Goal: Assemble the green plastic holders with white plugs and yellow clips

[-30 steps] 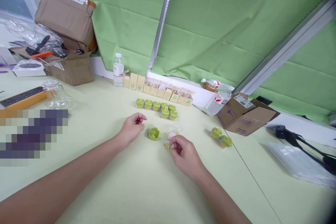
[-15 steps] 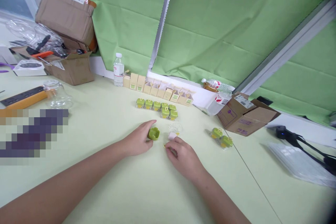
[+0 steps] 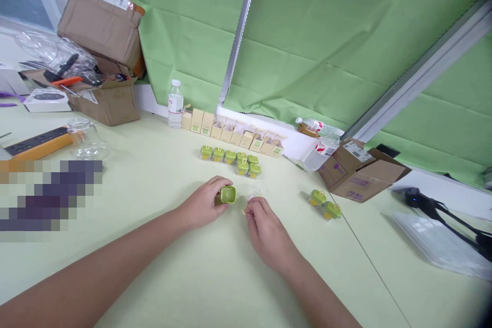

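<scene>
Grasping a small green square cup, the left hand has its thumb along the near side and its fingers around the far side, with the cup's hollow facing the camera. Whether the cup touches the pale green table or is slightly raised, I cannot tell. To its right, the right hand has thumb and forefinger drawn together at a small yellow piece, whose tip shows beside the fingertips; how firmly it is pinched is hidden. Just beyond those fingers lie a whitish piece, partly covered by the hand, and a clear plastic piece, its outline faint. Farther back stand seven clear containers with green lids, five in a row and two in front at the right end. Two more green-lidded containers sit apart, well to the right of the right hand. Behind the seven, small cream cartons line the wall side, with an upright water bottle at their left end.
</scene>
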Tool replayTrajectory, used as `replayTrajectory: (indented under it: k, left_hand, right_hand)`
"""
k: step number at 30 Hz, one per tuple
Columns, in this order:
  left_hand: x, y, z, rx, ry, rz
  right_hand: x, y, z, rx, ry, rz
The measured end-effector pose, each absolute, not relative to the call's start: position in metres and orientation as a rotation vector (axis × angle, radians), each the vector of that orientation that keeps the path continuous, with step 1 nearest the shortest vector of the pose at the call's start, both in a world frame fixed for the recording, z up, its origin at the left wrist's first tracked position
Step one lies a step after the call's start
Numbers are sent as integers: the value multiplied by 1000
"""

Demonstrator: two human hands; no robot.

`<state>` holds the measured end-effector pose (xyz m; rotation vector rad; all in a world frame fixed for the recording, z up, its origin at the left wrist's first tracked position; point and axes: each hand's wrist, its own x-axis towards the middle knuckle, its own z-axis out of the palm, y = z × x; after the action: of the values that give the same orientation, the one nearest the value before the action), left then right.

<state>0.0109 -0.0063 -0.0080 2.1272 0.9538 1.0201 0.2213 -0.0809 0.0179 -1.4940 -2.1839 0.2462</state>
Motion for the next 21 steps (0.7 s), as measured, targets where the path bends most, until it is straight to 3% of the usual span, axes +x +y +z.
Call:
replayTrajectory:
  k: [6, 21]
  left_hand:
    - [12, -15, 4, 2230, 816, 1019]
    - [21, -34, 10, 2300, 747, 968]
  right_hand:
    - [221, -83, 23, -1434, -1944, 433]
    - [213, -85, 25, -1225, -1953, 301]
